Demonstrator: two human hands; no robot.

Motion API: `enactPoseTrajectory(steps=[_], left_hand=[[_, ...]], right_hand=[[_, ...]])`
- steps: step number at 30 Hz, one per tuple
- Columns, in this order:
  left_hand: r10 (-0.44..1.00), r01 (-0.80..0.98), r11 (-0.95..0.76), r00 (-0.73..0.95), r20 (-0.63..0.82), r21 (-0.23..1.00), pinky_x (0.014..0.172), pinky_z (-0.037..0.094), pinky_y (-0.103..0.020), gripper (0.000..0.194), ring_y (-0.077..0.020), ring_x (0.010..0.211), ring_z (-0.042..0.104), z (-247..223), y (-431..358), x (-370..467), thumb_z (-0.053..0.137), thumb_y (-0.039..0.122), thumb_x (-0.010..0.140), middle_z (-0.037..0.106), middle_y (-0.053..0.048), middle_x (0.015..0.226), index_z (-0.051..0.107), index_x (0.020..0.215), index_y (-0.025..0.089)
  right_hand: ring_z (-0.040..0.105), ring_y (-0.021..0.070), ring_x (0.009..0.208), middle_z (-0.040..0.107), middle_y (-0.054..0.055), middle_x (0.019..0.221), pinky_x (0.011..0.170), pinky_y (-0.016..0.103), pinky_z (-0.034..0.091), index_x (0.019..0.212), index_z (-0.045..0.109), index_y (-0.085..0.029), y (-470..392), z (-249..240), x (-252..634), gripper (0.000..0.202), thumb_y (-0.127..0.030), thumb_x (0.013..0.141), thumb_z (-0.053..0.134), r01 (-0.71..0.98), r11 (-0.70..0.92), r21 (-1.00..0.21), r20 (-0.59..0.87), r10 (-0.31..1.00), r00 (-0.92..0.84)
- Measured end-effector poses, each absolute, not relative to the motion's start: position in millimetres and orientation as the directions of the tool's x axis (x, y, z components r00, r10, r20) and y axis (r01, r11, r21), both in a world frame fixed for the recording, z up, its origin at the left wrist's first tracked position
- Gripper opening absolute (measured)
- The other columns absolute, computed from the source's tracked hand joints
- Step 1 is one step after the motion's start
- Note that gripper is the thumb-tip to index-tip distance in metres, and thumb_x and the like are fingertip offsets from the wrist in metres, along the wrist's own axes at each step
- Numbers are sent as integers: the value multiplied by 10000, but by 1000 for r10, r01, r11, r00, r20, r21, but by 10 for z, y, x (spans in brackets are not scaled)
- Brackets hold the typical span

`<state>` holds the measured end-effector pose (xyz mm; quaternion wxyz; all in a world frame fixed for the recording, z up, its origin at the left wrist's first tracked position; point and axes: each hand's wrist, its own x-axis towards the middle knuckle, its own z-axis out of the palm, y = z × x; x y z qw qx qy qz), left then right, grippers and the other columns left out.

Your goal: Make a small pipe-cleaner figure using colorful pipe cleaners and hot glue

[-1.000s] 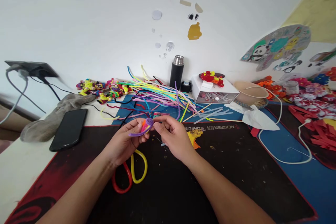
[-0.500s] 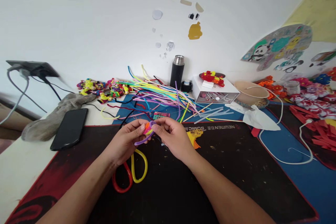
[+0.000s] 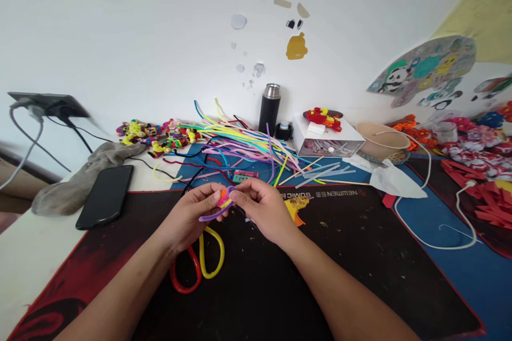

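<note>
Both hands meet over the dark desk mat (image 3: 272, 282). My left hand (image 3: 200, 210) is closed on a small pink, orange and yellow pipe-cleaner piece (image 3: 224, 201). My right hand (image 3: 260, 205) pinches a purple pipe cleaner (image 3: 214, 217) that curls around the top of that piece, its free end pointing left. Fingers cover part of the piece, so its shape cannot be made out. Below my left hand lies a tool with one red loop handle (image 3: 186, 277) and one yellow loop handle (image 3: 213, 253); its front end is hidden under the hand.
Behind the hands lies a heap of coloured pipe cleaners (image 3: 240, 138). A black flask (image 3: 270, 109) and a white drawer box (image 3: 330, 138) stand by the wall. At left are a phone (image 3: 106, 197) and finished pipe-cleaner figures (image 3: 140, 130). A white cable (image 3: 436, 248) loops at right.
The purple pipe cleaner's free end has shifted slightly left and now lies lower across the coloured piece. Both hands stay nearly in place, still holding it.
</note>
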<state>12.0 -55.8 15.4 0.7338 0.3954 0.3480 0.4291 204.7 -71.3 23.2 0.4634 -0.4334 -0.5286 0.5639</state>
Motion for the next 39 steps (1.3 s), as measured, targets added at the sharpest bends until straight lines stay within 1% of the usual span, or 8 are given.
enactPoseTrajectory(steps=[5, 10, 14, 20, 26, 30, 35, 39], left_hand=[[910, -356, 321, 373, -181, 878, 540, 502, -185, 365, -126, 583, 648, 166, -566, 113, 997, 434, 727, 718, -43, 682, 802, 843, 148], [914, -365, 319, 363, -182, 875, 543, 504, -186, 354, -125, 581, 649, 164, -579, 105, 998, 416, 730, 714, -41, 686, 802, 844, 145], [915, -367, 314, 363, -176, 876, 541, 499, -186, 353, -123, 575, 643, 161, -578, 111, 1000, 410, 727, 711, -40, 677, 803, 847, 143], [920, -362, 299, 354, -166, 883, 555, 499, -187, 354, -119, 585, 640, 165, -573, 128, 1000, 416, 724, 712, -35, 685, 807, 850, 147], [926, -364, 297, 335, -174, 883, 566, 497, -195, 362, -119, 599, 630, 166, -577, 128, 1015, 403, 702, 714, -35, 698, 804, 841, 143], [928, -360, 291, 333, -169, 886, 569, 496, -210, 348, -127, 602, 625, 165, -578, 128, 1002, 395, 725, 718, -41, 705, 800, 853, 142], [934, -377, 239, 340, -106, 895, 578, 487, -208, 321, -125, 598, 614, 195, -581, 150, 993, 373, 747, 713, -39, 680, 794, 844, 139], [949, -365, 177, 308, -61, 914, 590, 498, -218, 316, -140, 624, 634, 226, -581, 169, 994, 372, 747, 724, -38, 687, 797, 854, 149]], right_hand=[[427, 106, 524, 528, -67, 613, 489, 241, 314, 896, 694, -210, -711, 247, 2045, 437, -600, 817, 875, -89, -39, -995, -21, 979, -204], [402, 101, 510, 515, -67, 611, 478, 240, 299, 884, 692, -216, -710, 244, 2045, 429, -602, 825, 871, -97, -43, -994, -23, 979, -202], [410, 102, 507, 520, -65, 610, 476, 241, 303, 871, 689, -220, -721, 242, 2049, 424, -600, 826, 871, -89, -43, -995, -24, 979, -203], [415, 92, 494, 565, -55, 638, 468, 237, 301, 901, 705, -216, -712, 197, 2050, 384, -558, 845, 872, -112, -42, -993, -17, 977, -214], [429, 90, 481, 557, -64, 617, 458, 233, 303, 885, 683, -215, -687, 203, 2043, 417, -573, 817, 885, -144, -69, -987, -36, 975, -221], [413, 78, 459, 559, -69, 623, 447, 232, 296, 895, 681, -212, -682, 205, 2042, 415, -567, 822, 883, -159, -76, -984, -38, 972, -230], [392, 69, 432, 523, -82, 609, 428, 234, 278, 938, 695, -207, -691, 219, 2040, 426, -593, 844, 849, -173, -88, -981, -44, 969, -241], [387, 72, 429, 518, -85, 610, 423, 238, 270, 976, 706, -209, -688, 237, 2040, 408, -575, 847, 834, -189, -118, -975, -68, 966, -248]])
